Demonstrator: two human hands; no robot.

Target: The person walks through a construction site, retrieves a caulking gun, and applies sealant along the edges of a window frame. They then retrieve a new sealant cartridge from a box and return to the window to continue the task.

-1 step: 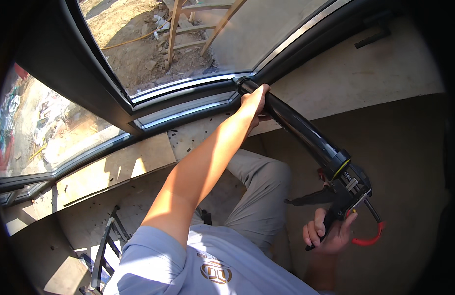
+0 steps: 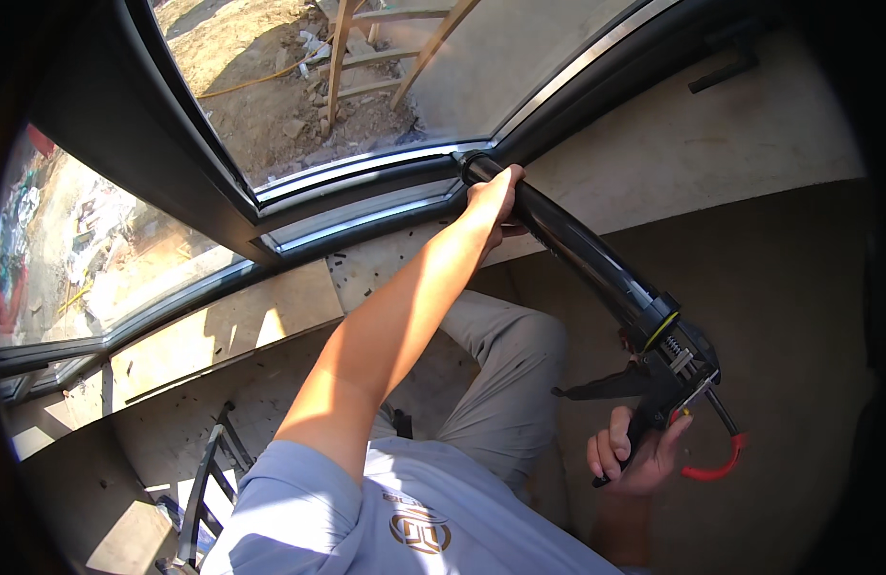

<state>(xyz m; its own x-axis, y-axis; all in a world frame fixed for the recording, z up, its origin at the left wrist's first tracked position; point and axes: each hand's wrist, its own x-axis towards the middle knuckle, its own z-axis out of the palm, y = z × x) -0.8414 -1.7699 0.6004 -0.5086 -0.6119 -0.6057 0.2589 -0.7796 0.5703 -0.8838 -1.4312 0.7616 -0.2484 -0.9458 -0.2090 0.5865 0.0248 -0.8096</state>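
A long black caulking gun [image 2: 585,251] slants from the window corner down to the lower right. Near its front end my left hand [image 2: 498,199] is closed round the barrel. My right hand [image 2: 635,450] wraps the rear handle, with the trigger lever [image 2: 606,385] standing off to the left of the fingers. The plunger rod behind the handle ends in a red hook [image 2: 716,470]. The gun's front end meets the lower corner of the dark window frame [image 2: 366,180]; its nozzle tip is hidden there.
A window handle [image 2: 723,75] sits at the upper right. Small dark scraps lie on the stone sill [image 2: 352,271], next to a pale board [image 2: 232,331]. A dark metal ladder [image 2: 205,489] stands at lower left. Beyond the glass are a wooden ladder [image 2: 336,67] and rubble.
The rear of the caulking gun and my right hand have shifted very slightly to the left. My left hand and the gun's front end have stayed in place.
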